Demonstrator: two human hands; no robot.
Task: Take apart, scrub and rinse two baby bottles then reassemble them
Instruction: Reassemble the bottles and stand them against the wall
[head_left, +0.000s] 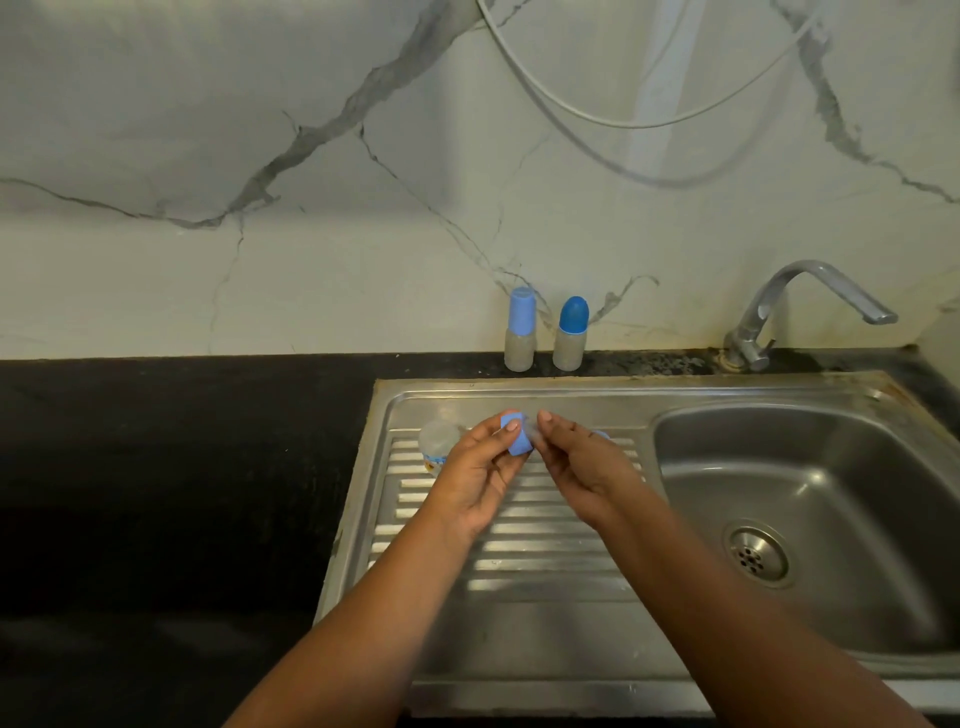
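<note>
My left hand (480, 465) grips a light blue screw ring (517, 439) above the ribbed draining board (519, 561). My right hand (576, 457) pinches a clear teat (531, 427) that sits in the ring. An open clear bottle body (438, 441) lies on the board just left of my left hand. A small blue piece (601, 434) peeks out behind my right hand. Two assembled small bottles stand at the wall behind the sink: one with a light blue cap (520, 332), one with a dark blue domed cap (570, 335).
The steel sink basin (810, 499) with its drain (759, 553) lies to the right, under a chrome tap (800, 306). Black countertop (171, 467) stretches to the left. A grey hose (623, 122) hangs on the marble wall.
</note>
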